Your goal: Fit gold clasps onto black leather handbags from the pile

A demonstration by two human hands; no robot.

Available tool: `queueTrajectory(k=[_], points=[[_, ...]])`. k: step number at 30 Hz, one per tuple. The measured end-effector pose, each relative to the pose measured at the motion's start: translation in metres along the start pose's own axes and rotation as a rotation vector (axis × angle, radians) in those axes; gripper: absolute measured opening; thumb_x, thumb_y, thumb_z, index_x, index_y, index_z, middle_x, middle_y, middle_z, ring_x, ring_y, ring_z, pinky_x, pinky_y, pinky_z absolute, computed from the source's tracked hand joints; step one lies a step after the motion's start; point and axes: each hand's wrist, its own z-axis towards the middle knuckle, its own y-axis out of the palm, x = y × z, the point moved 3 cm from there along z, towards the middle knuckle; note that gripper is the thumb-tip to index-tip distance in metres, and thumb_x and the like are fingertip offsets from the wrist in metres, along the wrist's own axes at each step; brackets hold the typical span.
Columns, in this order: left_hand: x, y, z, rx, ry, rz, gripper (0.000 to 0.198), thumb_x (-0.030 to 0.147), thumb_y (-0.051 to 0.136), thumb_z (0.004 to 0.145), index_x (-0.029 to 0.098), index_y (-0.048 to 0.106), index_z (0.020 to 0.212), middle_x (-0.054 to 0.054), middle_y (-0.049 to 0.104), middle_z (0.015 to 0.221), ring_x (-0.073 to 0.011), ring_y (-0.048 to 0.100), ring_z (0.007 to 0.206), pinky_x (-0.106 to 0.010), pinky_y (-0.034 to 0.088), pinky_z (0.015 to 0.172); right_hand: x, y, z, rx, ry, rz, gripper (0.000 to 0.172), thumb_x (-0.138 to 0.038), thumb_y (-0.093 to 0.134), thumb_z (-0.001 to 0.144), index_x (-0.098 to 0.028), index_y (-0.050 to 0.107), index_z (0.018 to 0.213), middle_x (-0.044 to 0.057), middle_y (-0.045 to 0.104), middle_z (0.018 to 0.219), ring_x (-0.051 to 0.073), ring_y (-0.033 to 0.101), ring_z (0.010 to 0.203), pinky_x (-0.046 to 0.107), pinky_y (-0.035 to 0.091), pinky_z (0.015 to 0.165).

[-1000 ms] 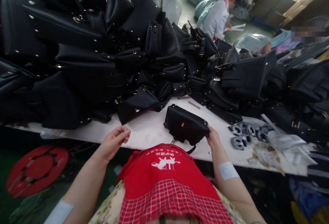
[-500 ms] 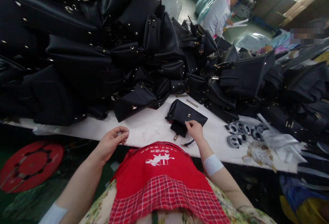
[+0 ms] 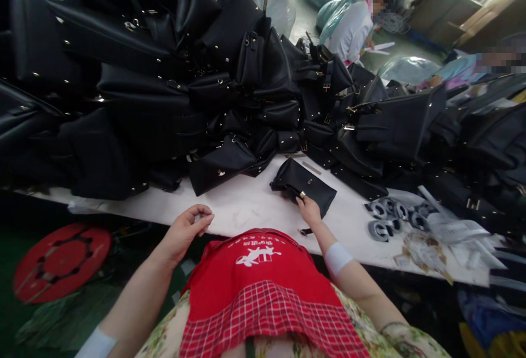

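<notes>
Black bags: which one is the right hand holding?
The bag lying apart from the pile, its gold tab at the right hand's fingertips; the others are heaped beyond.

Lettering on the red apron, none of it surely legible

Between and below the left hand (image 3: 191, 225) and the right hand (image 3: 309, 210), the red apron (image 3: 263, 292) carries white Chinese characters in two rows: larger characters (image 3: 258, 242) and a line of smaller ones (image 3: 267, 236). Both stand upside down to the camera and are too blurred to read with certainty. A white figure (image 3: 255, 257) is printed beside them. Well to the right of the right hand, the pale wrapping (image 3: 456, 229) on the tabletop (image 3: 242, 212) shows faint marks, too small to read.
</notes>
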Motion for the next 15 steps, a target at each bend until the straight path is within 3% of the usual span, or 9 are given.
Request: queueTrajectory(k=[4,7,11,13,15], points=[[0.042,0.038,-0.004,-0.116,0.037,0.141,0.032,0.04,0.072,0.072,0.015,0.067,0.091,0.0,0.058,0.072,-0.0096,0.048,0.058,-0.02,0.036,0.05,-0.022,-0.073,-0.011,0.101,-0.028,0.094,0.047,-0.052,0.04,0.091,-0.016,0.065,0.074,0.007,0.067,0.07,0.019,0.06,0.068,0.027,0.04,0.062],[0.084,0.078,-0.01,-0.218,0.204,0.253,0.024,0.037,0.066,0.078,0.016,0.07,0.089,-0.004,0.065,0.078,-0.0142,0.056,0.067,-0.024,0.044,0.059,-0.05,-0.101,-0.035,-0.012,-0.158,0.413,0.042,-0.054,0.052,0.084,-0.016,0.064,0.07,0.003,0.062,0.062,0.016,0.054,0.06,0.026,0.037,0.057],[0.124,0.119,-0.018,-0.247,0.555,0.411,0.016,0.028,0.062,0.083,0.017,0.072,0.088,-0.006,0.069,0.085,-0.0167,0.061,0.079,-0.027,0.047,0.073,-0.093,-0.083,-0.072,-0.386,-0.178,0.888,0.04,-0.053,0.06,0.077,-0.014,0.06,0.069,-0.001,0.054,0.059,0.01,0.043,0.052,0.023,0.033,0.05],[0.129,0.128,-0.018,-0.224,0.664,0.529,0.013,0.025,0.063,0.082,0.018,0.073,0.088,-0.003,0.065,0.077,-0.0145,0.059,0.073,-0.026,0.045,0.068,-0.111,-0.07,-0.088,-0.525,-0.175,0.998,0.042,-0.055,0.061,0.076,-0.014,0.058,0.068,-0.002,0.05,0.058,0.008,0.039,0.051,0.022,0.03,0.048],[0.126,0.129,-0.017,-0.205,0.693,0.613,0.011,0.024,0.068,0.079,0.018,0.072,0.088,0.0,0.059,0.068,-0.0125,0.054,0.065,-0.025,0.042,0.063,-0.125,-0.064,-0.101,-0.576,-0.231,1.009,0.041,-0.054,0.06,0.078,-0.014,0.057,0.07,-0.002,0.049,0.06,0.008,0.038,0.053,0.021,0.03,0.049]])
